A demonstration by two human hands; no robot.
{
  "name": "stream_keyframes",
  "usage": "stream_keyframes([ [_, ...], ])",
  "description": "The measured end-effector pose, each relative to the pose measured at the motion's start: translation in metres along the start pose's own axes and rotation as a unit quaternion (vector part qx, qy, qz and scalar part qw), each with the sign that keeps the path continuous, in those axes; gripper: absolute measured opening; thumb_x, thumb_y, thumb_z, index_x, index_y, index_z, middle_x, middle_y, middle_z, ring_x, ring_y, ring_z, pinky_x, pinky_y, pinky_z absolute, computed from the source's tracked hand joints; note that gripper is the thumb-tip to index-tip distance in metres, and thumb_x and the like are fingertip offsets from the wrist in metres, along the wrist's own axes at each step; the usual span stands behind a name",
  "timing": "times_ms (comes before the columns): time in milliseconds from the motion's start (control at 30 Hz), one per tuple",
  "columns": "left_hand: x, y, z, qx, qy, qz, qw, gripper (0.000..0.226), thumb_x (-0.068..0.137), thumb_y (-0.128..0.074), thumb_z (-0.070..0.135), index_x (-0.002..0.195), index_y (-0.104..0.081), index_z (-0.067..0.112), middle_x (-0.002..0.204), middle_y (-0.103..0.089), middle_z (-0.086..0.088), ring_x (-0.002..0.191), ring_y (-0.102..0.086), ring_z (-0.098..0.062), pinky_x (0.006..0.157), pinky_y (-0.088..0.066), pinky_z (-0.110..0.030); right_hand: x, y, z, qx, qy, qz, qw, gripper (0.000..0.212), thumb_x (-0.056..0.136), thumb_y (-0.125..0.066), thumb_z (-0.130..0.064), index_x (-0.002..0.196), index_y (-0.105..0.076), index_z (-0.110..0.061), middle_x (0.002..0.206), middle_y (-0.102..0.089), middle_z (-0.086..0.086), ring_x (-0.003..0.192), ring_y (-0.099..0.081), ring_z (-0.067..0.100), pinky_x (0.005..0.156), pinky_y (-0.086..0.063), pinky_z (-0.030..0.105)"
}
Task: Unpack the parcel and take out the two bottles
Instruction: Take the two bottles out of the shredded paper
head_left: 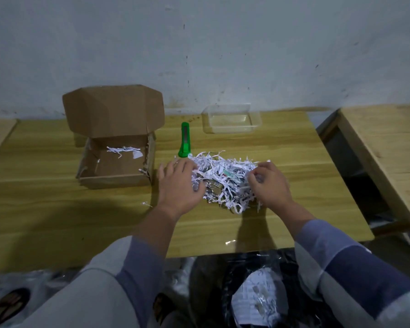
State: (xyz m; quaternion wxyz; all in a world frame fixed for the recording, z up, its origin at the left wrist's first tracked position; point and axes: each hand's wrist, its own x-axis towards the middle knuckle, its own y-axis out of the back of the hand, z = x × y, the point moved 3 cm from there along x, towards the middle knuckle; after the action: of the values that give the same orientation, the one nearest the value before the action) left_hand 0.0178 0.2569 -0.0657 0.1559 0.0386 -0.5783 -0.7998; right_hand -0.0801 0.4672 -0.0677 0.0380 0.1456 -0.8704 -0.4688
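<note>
A person seated at a yellow wood-grain table (223,230) works both hands into a heap of white shredded paper packing (225,181) lying near the table's middle. The left hand (179,185) lies palm down on the heap's left edge, fingers spread and nearly straight, their tips pressing into the strips. The right hand (269,182) sits at the heap's right edge with fingers curled, pinching a few paper strips. Between the two hands, a glimpse of green and brown shows through the shreds; whether this is the bottles cannot be told, and neither hand holds a bottle. To the left, well apart from the hands, stands the open brown cardboard parcel box (115,162), lid raised, with a few paper strips left inside. A green utility knife (184,140) lies just behind the heap, and a clear plastic tray (231,119) sits by the wall.
</note>
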Motion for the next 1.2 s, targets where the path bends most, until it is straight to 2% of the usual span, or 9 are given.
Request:
stream_keyframes([
  [100,0.012,0.002,0.020,-0.031,-0.044,0.044,0.998,0.038,0.086,-0.048,0.043,0.120,-0.050,0.026,0.129,-0.051,0.004,0.131,-0.038,-0.022,0.115,-0.019,-0.049,0.007,0.002,-0.016,-0.013,0.035,0.052,0.998,0.016,0.086,-0.059,-0.035,0.091,-0.069,-0.023,0.116,-0.060,0.000,0.111,-0.052,0.021,0.101,-0.035,0.040],
  [233,0.024,-0.019,0.040,-0.007,-0.082,-0.083,0.993,0.039,0.094,-0.043,0.046,0.131,-0.047,0.032,0.141,-0.046,0.011,0.140,-0.028,-0.015,0.118,-0.008,-0.052,0.015,-0.016,-0.041,-0.025,0.110,0.011,0.994,0.014,0.086,-0.059,-0.024,0.097,-0.068,-0.024,0.105,-0.068,-0.002,0.105,-0.056,0.026,0.091,-0.039,0.039],
  [467,0.009,-0.021,0.024,0.012,-0.092,-0.074,0.993,0.030,0.092,-0.044,0.034,0.119,-0.053,0.027,0.136,-0.049,0.011,0.131,-0.040,-0.012,0.117,-0.006,-0.051,0.007,-0.025,-0.026,-0.081,0.041,-0.033,0.995,0.020,0.087,-0.055,-0.030,0.103,-0.066,-0.031,0.113,-0.067,-0.005,0.112,-0.053,0.024,0.093,-0.033,0.037],
  [600,0.006,-0.016,0.011,-0.003,-0.071,-0.071,0.995,0.032,0.086,-0.049,0.029,0.118,-0.052,0.024,0.145,-0.041,0.007,0.136,-0.036,-0.012,0.119,-0.004,-0.051,0.012,-0.024,-0.048,-0.101,0.152,0.029,0.983,0.019,0.082,-0.065,-0.029,0.100,-0.070,-0.027,0.111,-0.059,0.000,0.109,-0.047,0.026,0.088,-0.032,0.036],
  [667,0.004,-0.015,0.004,-0.010,-0.061,-0.077,0.995,0.031,0.085,-0.049,0.024,0.117,-0.049,0.023,0.141,-0.045,0.006,0.135,-0.037,-0.012,0.119,-0.004,-0.049,0.017,-0.031,-0.057,-0.063,0.178,-0.022,0.982,0.019,0.083,-0.063,-0.022,0.100,-0.070,-0.023,0.105,-0.065,0.003,0.105,-0.053,0.027,0.088,-0.041,0.037],
  [767,0.001,-0.016,-0.004,-0.007,-0.043,-0.083,0.996,0.037,0.086,-0.048,0.022,0.123,-0.045,0.023,0.140,-0.045,0.005,0.136,-0.035,-0.013,0.120,-0.006,-0.046,0.022,-0.042,-0.060,-0.076,0.134,-0.104,0.983,0.030,0.084,-0.059,-0.021,0.114,-0.063,-0.023,0.113,-0.066,0.004,0.109,-0.055,0.028,0.091,-0.046,0.040],
  [967,-0.001,-0.016,-0.003,-0.001,-0.037,-0.093,0.995,0.039,0.087,-0.046,0.019,0.125,-0.043,0.024,0.138,-0.045,0.006,0.138,-0.031,-0.013,0.120,-0.003,-0.046,0.030,-0.038,-0.063,-0.202,0.082,-0.121,0.968,0.035,0.083,-0.058,-0.040,0.117,-0.060,-0.033,0.112,-0.068,-0.002,0.117,-0.044,0.025,0.092,-0.030,0.038],
  [1100,0.002,-0.012,0.001,-0.004,-0.025,-0.115,0.993,0.042,0.087,-0.048,0.024,0.128,-0.042,0.025,0.137,-0.045,0.006,0.139,-0.028,-0.014,0.119,-0.002,-0.048,0.037,-0.029,-0.064,-0.007,-0.017,-0.104,0.994,0.041,0.069,-0.071,-0.037,0.107,-0.056,-0.037,0.111,-0.065,-0.004,0.116,-0.042,0.022,0.084,-0.023,0.034],
  [1200,0.002,-0.008,0.005,-0.004,-0.018,-0.133,0.991,0.046,0.088,-0.047,0.032,0.133,-0.040,0.023,0.142,-0.042,0.003,0.141,-0.025,-0.015,0.119,-0.001,-0.048,0.042,-0.015,-0.066,0.172,-0.056,-0.107,0.978,0.049,0.055,-0.074,-0.043,0.101,-0.057,-0.042,0.108,-0.063,-0.002,0.110,-0.051,0.023,0.093,-0.035,0.037],
])
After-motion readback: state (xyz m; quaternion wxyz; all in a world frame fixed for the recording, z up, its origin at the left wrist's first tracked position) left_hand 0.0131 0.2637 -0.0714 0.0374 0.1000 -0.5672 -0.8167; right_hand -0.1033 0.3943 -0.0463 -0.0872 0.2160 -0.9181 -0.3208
